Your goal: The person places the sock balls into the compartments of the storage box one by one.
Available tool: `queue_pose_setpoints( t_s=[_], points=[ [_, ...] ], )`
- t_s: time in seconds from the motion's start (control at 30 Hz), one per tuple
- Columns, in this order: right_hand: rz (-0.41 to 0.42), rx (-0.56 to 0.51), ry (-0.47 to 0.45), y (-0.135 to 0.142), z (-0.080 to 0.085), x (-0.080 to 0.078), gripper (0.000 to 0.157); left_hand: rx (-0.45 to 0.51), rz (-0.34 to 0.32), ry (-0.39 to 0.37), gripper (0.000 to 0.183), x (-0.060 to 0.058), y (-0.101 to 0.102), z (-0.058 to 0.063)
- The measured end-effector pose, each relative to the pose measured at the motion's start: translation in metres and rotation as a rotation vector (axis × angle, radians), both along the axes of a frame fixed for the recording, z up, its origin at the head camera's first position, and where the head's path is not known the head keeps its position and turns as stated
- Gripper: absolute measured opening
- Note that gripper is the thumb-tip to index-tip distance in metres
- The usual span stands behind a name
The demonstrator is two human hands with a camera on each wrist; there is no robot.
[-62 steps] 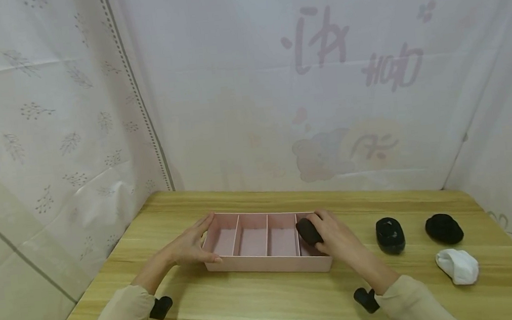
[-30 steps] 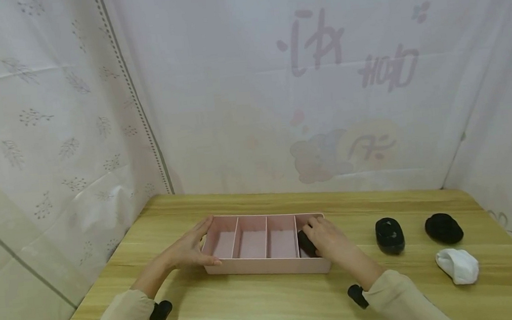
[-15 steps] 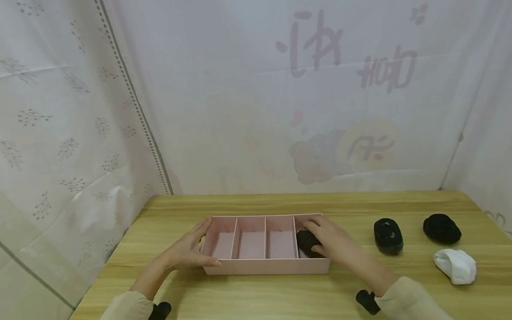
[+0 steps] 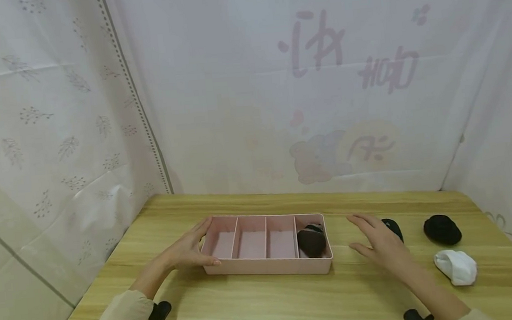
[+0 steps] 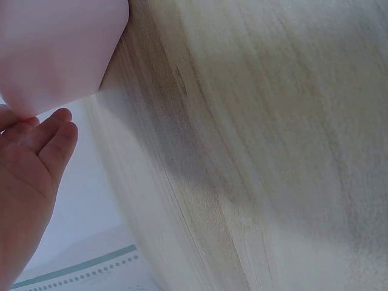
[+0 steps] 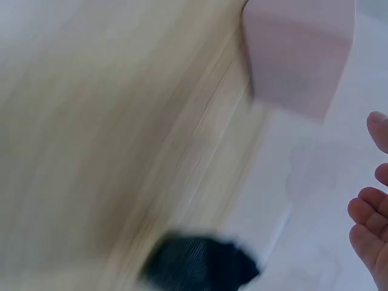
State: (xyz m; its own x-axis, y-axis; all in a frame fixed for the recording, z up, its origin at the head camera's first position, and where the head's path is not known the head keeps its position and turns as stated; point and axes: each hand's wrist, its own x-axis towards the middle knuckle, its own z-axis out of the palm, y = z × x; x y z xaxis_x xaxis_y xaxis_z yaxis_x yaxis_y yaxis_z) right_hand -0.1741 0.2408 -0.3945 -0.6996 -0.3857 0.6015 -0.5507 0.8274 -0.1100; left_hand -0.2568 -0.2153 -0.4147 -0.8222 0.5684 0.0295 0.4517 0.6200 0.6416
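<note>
A pink box (image 4: 267, 266) with a row of compartments lies on the wooden table. My left hand (image 4: 193, 248) holds its left end, thumb at the front wall and fingers at the back corner; in the left wrist view the fingertips meet the pink wall. In the rightmost compartment sits a dark brown cloth bundle (image 4: 311, 242) with a striped part, like a balled sock. Over the table right of the box, my right hand (image 4: 379, 243) is empty, thumb and fingers spread. It partly covers a black rounded bundle (image 4: 393, 228) behind it.
Farther right lie another black cloth bundle (image 4: 442, 229) and a white folded cloth bundle (image 4: 456, 267). Black wrist devices (image 4: 159, 313) show at both wrists. A pale printed curtain (image 4: 233, 106) hangs behind the table (image 4: 260, 312).
My right hand has let go of the dark brown bundle inside the rightmost compartment and moved right, out of the box. My left hand has stayed on the box's left end.
</note>
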Motion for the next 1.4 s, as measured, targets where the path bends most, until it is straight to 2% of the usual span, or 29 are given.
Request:
queue_pose_setpoints(
  t_s=[0.1,0.2,0.33,0.4,0.57,0.73,0.87,1.2,1.4],
  points=[
    [-0.007,-0.033,0.055,0.029,-0.004,0.009,0.072,0.005,-0.002,0.003,0.117,-0.001,0.0,0.0],
    [-0.071,-0.058,0.042,0.058,-0.007,0.021,0.073,0.008,-0.003,0.013,0.117,0.0,-0.001,0.0],
    [-0.19,-0.09,-0.007,0.094,-0.013,0.036,0.072,0.009,-0.003,0.026,0.116,0.0,-0.002,0.001],
    [-0.217,-0.121,-0.028,0.11,-0.018,0.042,0.072,0.007,-0.002,0.027,0.116,0.001,-0.002,0.002],
    [-0.31,-0.158,-0.174,0.137,-0.024,0.053,0.077,0.005,0.005,0.021,0.115,0.001,-0.002,0.003],
    [-0.458,-0.062,-0.359,0.148,-0.026,0.057,0.083,0.006,0.0,0.035,0.115,0.002,-0.001,0.003],
    [-0.506,-0.021,-0.467,0.151,-0.029,0.058,0.088,0.009,0.004,0.031,0.115,0.002,-0.001,0.003],
    [-0.498,-0.021,-0.426,0.154,-0.041,0.059,0.087,0.019,0.006,0.012,0.116,0.002,0.0,0.003],
    [-0.543,0.029,-0.535,0.159,-0.044,0.058,0.09,0.022,0.004,0.015,0.116,0.001,0.0,0.002]
  ],
)
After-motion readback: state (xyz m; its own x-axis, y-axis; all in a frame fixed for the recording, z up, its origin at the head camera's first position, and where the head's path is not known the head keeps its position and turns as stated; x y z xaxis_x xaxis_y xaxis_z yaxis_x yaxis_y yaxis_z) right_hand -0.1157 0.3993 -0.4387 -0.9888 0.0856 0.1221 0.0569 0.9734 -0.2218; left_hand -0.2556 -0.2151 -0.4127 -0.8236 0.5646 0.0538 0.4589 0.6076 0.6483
